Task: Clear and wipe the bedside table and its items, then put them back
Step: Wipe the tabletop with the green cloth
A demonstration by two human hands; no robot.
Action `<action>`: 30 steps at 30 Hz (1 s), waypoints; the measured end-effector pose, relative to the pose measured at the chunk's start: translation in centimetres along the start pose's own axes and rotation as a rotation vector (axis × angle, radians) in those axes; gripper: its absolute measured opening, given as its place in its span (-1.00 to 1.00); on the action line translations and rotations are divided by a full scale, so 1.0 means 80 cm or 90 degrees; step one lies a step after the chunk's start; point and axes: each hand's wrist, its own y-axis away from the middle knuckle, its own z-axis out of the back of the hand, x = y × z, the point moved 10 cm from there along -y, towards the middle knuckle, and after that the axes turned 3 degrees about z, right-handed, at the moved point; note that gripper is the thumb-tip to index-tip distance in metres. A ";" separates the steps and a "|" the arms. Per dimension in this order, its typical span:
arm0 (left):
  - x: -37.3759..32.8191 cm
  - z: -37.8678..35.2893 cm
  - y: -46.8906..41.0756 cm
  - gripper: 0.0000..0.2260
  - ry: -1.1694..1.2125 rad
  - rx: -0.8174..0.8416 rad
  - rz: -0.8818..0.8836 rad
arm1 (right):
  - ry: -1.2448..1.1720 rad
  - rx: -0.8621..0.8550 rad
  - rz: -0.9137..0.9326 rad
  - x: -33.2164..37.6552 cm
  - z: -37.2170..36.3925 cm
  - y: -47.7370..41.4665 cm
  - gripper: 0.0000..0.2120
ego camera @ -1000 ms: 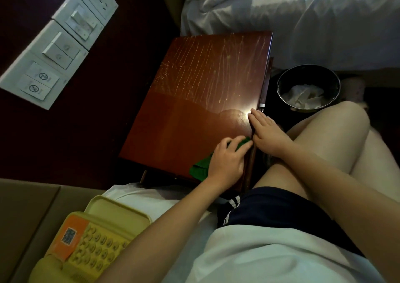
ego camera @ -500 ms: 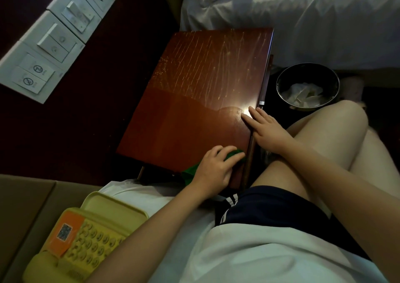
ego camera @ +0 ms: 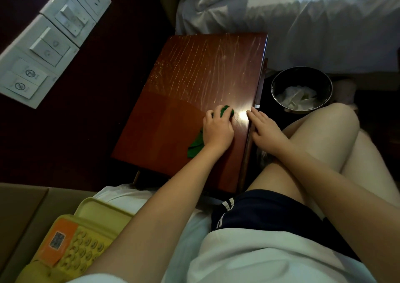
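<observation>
A green cloth (ego camera: pixel 194 146) on the bedside table (ego camera: pixel 184 83)
The left hand (ego camera: pixel 218 131) grasps the green cloth on the near right part of the top; the right hand (ego camera: pixel 266 129), flat and released, rests on the right edge just beside it.

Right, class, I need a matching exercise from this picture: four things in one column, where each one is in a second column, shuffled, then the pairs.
Things
1. green cloth
2. yellow telephone
3. waste bin
4. switch panel

Places
A. on the dark wall beside the bedside table
B. under the left hand, on the table top
C. off the table, beside the person's left arm
D. on the floor, by the person's knee

Pairs: 1-B, 2-C, 3-D, 4-A
</observation>
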 end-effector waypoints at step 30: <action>-0.006 0.002 0.106 -0.61 0.023 -0.019 -0.070 | 0.123 0.090 0.084 0.028 -0.013 0.015 -0.37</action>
